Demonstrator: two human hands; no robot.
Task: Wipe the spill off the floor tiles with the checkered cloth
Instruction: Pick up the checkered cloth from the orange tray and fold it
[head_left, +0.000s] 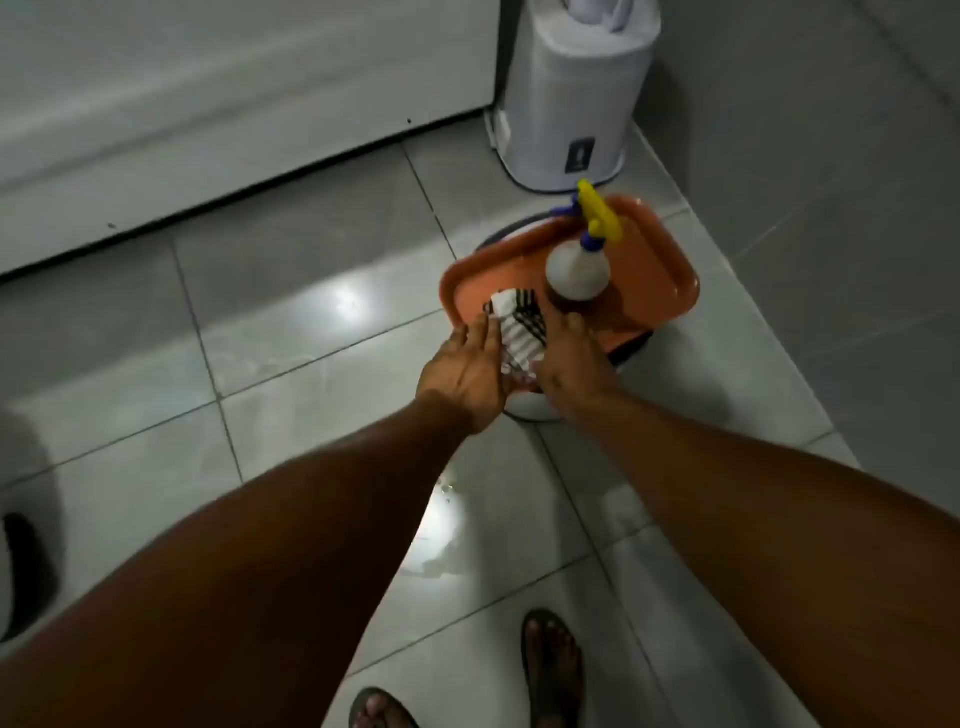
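Observation:
The black-and-white checkered cloth lies folded on the near left corner of an orange tray. My left hand rests flat against the cloth's left side, fingers spread. My right hand presses on its right side, fingers curled at its edge. Both hands touch the cloth; whether either grips it is unclear. A wet spill glistens on the grey floor tiles between my forearms, near my feet.
A spray bottle with a yellow and blue trigger stands on the tray, which sits on a round white base. A white bin stands behind it by the grey wall. A white cabinet runs along the back left. My sandalled feet are below.

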